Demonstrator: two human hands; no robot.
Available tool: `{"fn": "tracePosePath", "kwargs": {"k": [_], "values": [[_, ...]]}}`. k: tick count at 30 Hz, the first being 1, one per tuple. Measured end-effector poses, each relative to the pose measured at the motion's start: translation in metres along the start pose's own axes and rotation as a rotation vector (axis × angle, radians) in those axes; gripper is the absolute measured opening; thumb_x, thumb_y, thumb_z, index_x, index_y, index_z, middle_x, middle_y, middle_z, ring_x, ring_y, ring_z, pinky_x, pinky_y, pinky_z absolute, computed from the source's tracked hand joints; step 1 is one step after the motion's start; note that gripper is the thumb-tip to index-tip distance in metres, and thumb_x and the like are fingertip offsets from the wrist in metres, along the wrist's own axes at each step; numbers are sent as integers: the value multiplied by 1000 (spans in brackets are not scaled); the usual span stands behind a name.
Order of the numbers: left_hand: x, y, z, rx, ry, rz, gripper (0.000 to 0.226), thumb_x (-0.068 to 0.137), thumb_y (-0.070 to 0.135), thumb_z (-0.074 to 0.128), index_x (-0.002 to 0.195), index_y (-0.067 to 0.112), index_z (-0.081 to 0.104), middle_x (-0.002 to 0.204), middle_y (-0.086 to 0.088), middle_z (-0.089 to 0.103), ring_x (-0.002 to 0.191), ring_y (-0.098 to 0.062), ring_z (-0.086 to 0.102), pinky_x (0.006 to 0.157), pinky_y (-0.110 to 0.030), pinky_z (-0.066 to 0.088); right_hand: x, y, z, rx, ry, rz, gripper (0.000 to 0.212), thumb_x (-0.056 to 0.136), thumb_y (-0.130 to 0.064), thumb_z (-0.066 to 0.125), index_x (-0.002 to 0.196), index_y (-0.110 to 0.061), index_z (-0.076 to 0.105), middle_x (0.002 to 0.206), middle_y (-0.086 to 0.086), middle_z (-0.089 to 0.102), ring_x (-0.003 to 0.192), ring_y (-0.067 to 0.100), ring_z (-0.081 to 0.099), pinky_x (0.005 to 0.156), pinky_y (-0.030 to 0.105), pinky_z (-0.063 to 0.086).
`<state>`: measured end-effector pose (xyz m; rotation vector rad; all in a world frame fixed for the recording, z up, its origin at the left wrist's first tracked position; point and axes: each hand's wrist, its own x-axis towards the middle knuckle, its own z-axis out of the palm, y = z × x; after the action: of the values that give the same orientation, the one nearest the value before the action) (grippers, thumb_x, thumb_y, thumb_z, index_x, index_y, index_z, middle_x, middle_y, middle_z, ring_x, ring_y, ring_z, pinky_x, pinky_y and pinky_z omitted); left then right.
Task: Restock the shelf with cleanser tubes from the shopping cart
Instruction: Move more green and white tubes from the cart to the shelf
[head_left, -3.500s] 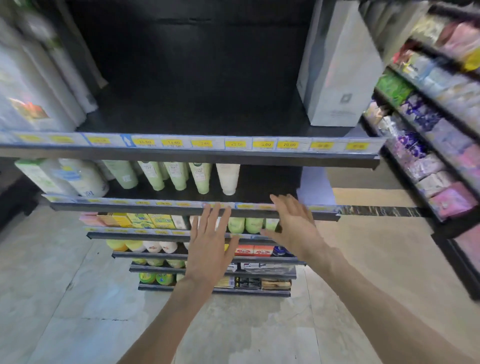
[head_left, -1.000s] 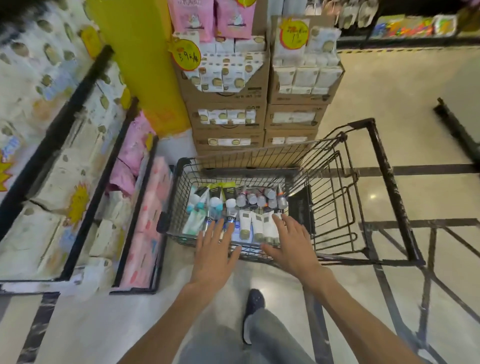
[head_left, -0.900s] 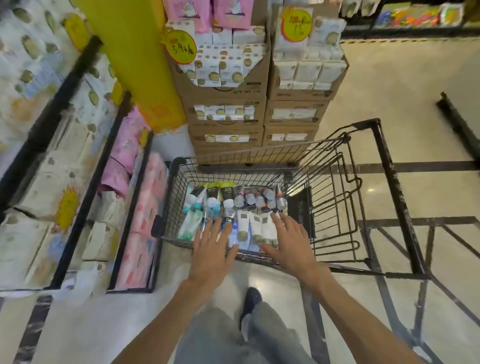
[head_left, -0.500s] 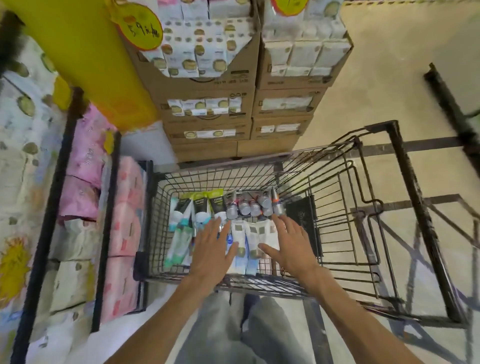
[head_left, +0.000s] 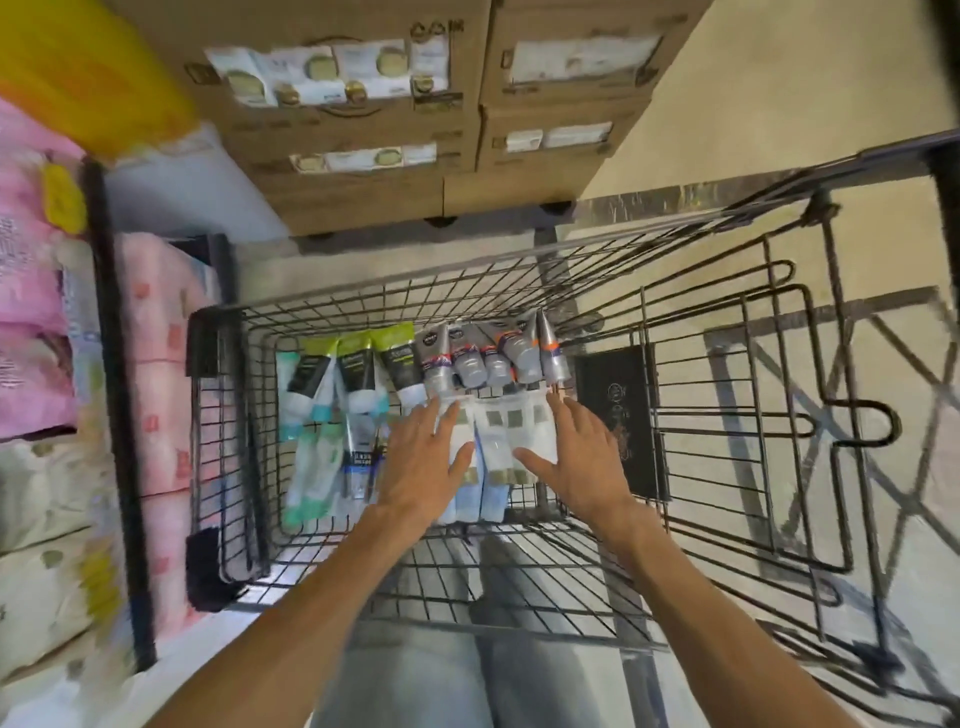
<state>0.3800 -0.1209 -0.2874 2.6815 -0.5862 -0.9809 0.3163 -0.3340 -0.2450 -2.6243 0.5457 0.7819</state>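
A black wire shopping cart (head_left: 691, 332) stands below me with cleanser tubes laid flat in its basket. White tubes (head_left: 511, 426) lie in the middle, grey tubes (head_left: 483, 358) behind them, green-and-black tubes (head_left: 358, 364) to the left. My left hand (head_left: 423, 462) is spread open over the left edge of the white tubes. My right hand (head_left: 582, 452) is spread open over their right edge. Neither hand grips a tube. The shelf is out of view.
Stacked cardboard boxes (head_left: 363, 104) of goods stand right behind the cart. A low rack with pink and white paper packs (head_left: 156, 364) runs along the left. A black flat box (head_left: 618, 415) lies in the cart right of the tubes. Tiled floor (head_left: 779, 104) at right.
I turned from the shelf to the cart. Over the last second both open hands have dropped into the basket, down onto the white tubes, and the view has tilted downward.
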Motion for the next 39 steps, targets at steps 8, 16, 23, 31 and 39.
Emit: {"fn": "tracePosePath", "kwargs": {"k": [8, 16, 23, 31, 39], "values": [[54, 22, 84, -231, -89, -33, 65, 108, 50, 41, 164, 21, 23, 172, -3, 18, 158, -25, 18, 127, -43, 19, 49, 41, 69, 46, -81, 69, 88, 89, -66, 63, 157, -20, 31, 154, 10, 42, 141, 32, 42, 114, 54, 39], [108, 60, 127, -299, -89, -81, 60, 109, 34, 47, 161, 14, 28, 163, -10, 35, 149, -32, 31, 122, -43, 24, 69, 70, 102, 79, -88, 57, 87, 90, -52, 70, 158, -14, 30, 154, 8, 42, 138, 27, 41, 114, 40, 37], [116, 34, 133, -114, 62, -138, 55, 98, 25, 64, 150, 15, 47, 144, -13, 50, 136, -34, 41, 112, -45, 39, 65, 67, 98, 178, -137, 62, 85, 96, -44, 67, 162, -18, 20, 157, 5, 36, 137, 27, 39, 113, 39, 37], [77, 0, 139, -51, 39, -326, 76, 98, 42, 65, 159, 12, 30, 153, -17, 40, 139, -34, 37, 109, -47, 44, 63, 61, 98, 235, -195, 125, 83, 96, -45, 66, 161, -22, 20, 159, 3, 34, 143, 24, 36, 116, 40, 35], [81, 20, 144, -74, -12, -483, 91, 97, 45, 68, 161, 8, 15, 155, -15, 35, 131, -31, 54, 96, -45, 55, 66, 54, 105, 242, -255, 145, 81, 97, -43, 66, 161, -22, 20, 160, 5, 33, 147, 28, 37, 118, 43, 34]]}}
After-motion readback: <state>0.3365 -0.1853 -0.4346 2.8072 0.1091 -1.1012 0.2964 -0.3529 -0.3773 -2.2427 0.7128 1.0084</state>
